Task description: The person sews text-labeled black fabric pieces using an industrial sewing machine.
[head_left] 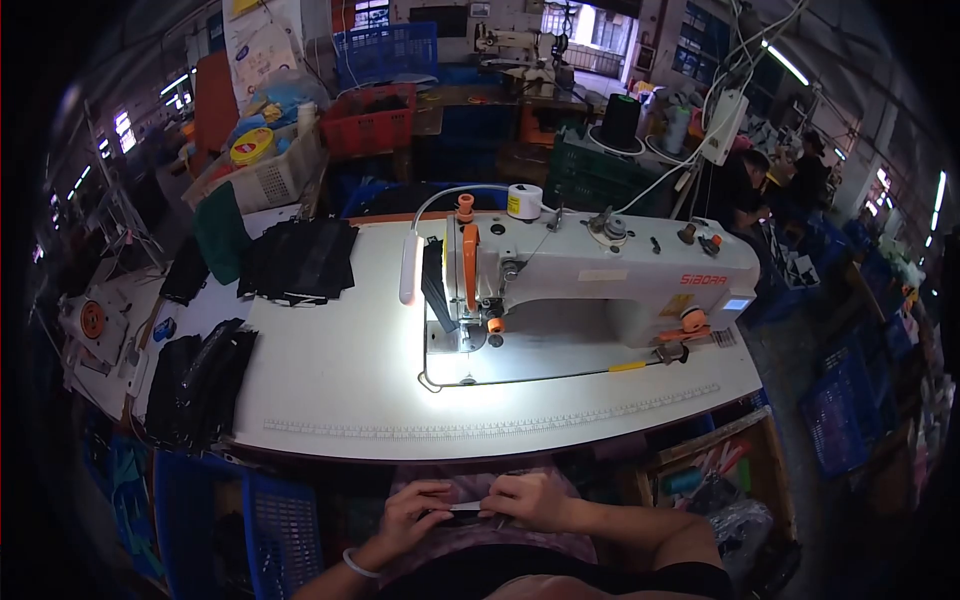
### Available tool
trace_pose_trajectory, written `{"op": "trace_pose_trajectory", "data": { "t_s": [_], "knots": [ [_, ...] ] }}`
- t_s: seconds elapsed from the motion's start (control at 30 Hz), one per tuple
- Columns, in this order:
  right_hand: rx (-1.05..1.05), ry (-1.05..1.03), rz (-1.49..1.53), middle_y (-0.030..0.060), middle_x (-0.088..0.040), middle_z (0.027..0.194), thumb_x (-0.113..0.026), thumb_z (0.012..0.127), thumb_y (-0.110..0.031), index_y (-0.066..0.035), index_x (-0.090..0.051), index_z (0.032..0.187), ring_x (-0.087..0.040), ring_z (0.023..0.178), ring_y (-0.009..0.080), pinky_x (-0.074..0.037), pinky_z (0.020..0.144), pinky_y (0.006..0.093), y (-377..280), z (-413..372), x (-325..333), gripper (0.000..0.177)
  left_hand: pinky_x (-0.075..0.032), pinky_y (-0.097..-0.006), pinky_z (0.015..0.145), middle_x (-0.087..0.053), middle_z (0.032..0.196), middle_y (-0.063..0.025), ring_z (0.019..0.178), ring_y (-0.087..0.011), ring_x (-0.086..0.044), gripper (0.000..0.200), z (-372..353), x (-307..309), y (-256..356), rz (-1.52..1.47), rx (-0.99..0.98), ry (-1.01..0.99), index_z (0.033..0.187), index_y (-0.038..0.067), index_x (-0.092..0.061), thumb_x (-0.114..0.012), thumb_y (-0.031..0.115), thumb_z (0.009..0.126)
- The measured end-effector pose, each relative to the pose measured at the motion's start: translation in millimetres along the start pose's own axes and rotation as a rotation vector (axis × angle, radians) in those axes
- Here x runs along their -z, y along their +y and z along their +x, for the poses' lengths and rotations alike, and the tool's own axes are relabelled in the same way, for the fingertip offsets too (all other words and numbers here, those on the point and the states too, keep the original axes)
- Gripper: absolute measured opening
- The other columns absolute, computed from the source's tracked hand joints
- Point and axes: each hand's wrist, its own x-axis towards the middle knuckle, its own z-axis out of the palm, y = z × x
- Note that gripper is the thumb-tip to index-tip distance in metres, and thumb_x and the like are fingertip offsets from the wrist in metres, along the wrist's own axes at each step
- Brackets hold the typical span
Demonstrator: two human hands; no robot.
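Observation:
Below the table's front edge, close to my body, my left hand (412,515) and my right hand (527,500) face each other. A small thin white strip (465,507) spans the gap between them, pinched at each end by fingertips. Something dark shows just under the strip, too small to make out. In front of the hands stands a white sewing machine (600,265) with orange parts, its lamp lighting the needle area. A piece of black fabric (436,285) lies by the machine's needle end.
Stacks of black fabric pieces (297,260) lie on the left of the white table (330,370). A printed ruler scale (490,425) runs along its front. Below are a blue crate (282,535) on the left and an open wooden drawer (765,440) on the right. People work at far right.

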Motion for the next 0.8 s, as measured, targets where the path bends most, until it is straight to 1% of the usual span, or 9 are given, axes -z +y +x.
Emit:
{"op": "trace_pose_trajectory", "data": {
  "t_s": [0.07, 0.2, 0.23, 0.27, 0.43, 0.53, 0.57, 0.63, 0.8],
  "knots": [
    [0.008, -0.047, 0.008, 0.0046, -0.064, 0.088, -0.08, 0.078, -0.014, -0.011, -0.071, 0.095, -0.067, 0.065, 0.022, -0.055, 0.055, 0.032, 0.8, 3.2, 2.0, 0.02, -0.058, -0.0355, 0.084, -0.07, 0.113, -0.0157, 0.102, -0.0299, -0.071, 0.021, 1.9, 1.5, 7.3, 0.115, -0.093, -0.006, 0.097, 0.002, -0.073, -0.082, 0.001, 0.078],
    [-0.144, 0.009, 0.066, 0.005, -0.062, 0.084, -0.081, 0.076, -0.014, -0.011, -0.071, 0.093, -0.066, 0.064, 0.0222, -0.055, 0.055, 0.0322, 5.4, 6.2, 5.0, 0.02, -0.057, -0.0364, 0.08, -0.068, 0.109, -0.0144, 0.097, -0.0296, -0.07, 0.022, 2.5, 0.9, 9.0, 0.251, -0.13, 0.04, 0.094, 0.002, -0.072, -0.084, 0.002, 0.076],
    [-0.094, 0.017, 0.046, 0.005, -0.062, 0.084, -0.082, 0.075, -0.014, -0.01, -0.071, 0.092, -0.066, 0.064, 0.0217, -0.055, 0.055, 0.0324, 9.5, 4.4, 3.8, 0.02, -0.057, -0.0364, 0.079, -0.068, 0.107, -0.0141, 0.095, -0.0295, -0.069, 0.023, 3.8, 2.3, 7.1, 0.258, -0.148, 0.037, 0.093, 0.002, -0.072, -0.085, 0.002, 0.075],
    [-0.05, 0.018, 0.036, 0.005, -0.062, 0.084, -0.083, 0.075, -0.014, -0.01, -0.071, 0.09, -0.066, 0.064, 0.0213, -0.055, 0.055, 0.0326, 11.1, 1.9, 2.5, 0.02, -0.057, -0.0364, 0.078, -0.067, 0.105, -0.0137, 0.093, -0.0295, -0.069, 0.023, 5.5, 3.9, 4.5, 0.26, -0.152, 0.033, 0.092, 0.002, -0.071, -0.085, 0.002, 0.074],
    [-0.127, 0.05, 0.147, 0.0042, -0.062, 0.084, -0.083, 0.073, -0.011, -0.01, -0.073, 0.09, -0.065, 0.063, 0.0193, -0.053, 0.051, 0.0329, 8.9, 5.6, -2.3, 0.02, -0.056, -0.0348, 0.075, -0.068, 0.104, -0.0142, 0.094, -0.0293, -0.068, 0.022, 4.5, 5.6, -2.4, 0.281, -0.063, -0.002, 0.092, 0.005, -0.073, -0.084, 0.002, 0.073],
    [-0.006, -0.009, 0.074, 0.0042, -0.061, 0.086, -0.083, 0.071, -0.007, -0.009, -0.073, 0.092, -0.064, 0.061, 0.0192, -0.051, 0.049, 0.0318, 11.2, 1.7, 2.0, 0.023, -0.057, -0.035, 0.074, -0.068, 0.11, -0.0149, 0.091, -0.0289, -0.07, 0.023, 5.2, 4.7, -3.7, 0.274, -0.163, -0.019, 0.098, 0.005, -0.074, -0.082, 0.003, 0.077],
    [-0.013, -0.019, 0.091, 0.0042, -0.061, 0.086, -0.083, 0.071, -0.007, -0.009, -0.073, 0.092, -0.064, 0.061, 0.0192, -0.051, 0.049, 0.0318, 12.6, 0.7, 0.8, 0.023, -0.058, -0.035, 0.073, -0.068, 0.109, -0.0149, 0.091, -0.0289, -0.07, 0.023, 7.4, 6.5, -4.9, 0.34, -0.253, -0.012, 0.099, 0.005, -0.074, -0.081, 0.004, 0.077],
    [-0.091, -0.017, 0.103, 0.0046, -0.061, 0.086, -0.082, 0.071, -0.004, -0.009, -0.072, 0.091, -0.063, 0.061, 0.0194, -0.051, 0.05, 0.0312, 12.8, -2.9, -0.9, 0.023, -0.058, -0.035, 0.072, -0.068, 0.108, -0.015, 0.09, -0.029, -0.07, 0.023, 9.7, 7.6, -5.2, 0.465, -0.442, -0.004, 0.1, 0.004, -0.074, -0.081, 0.005, 0.078],
    [-0.284, -0.106, 0.025, 0.0043, -0.061, 0.083, -0.078, 0.072, -0.004, -0.009, -0.071, 0.091, -0.065, 0.066, 0.023, -0.052, 0.055, 0.0328, 2.2, 6.6, 6.8, 0.021, -0.055, -0.032, 0.069, -0.068, 0.104, -0.0128, 0.083, -0.0267, -0.069, 0.022, 21.8, 1.7, -0.8, 0.462, -0.508, -0.005, 0.095, 0.004, -0.073, -0.083, 0.003, 0.075]
  ]
}}
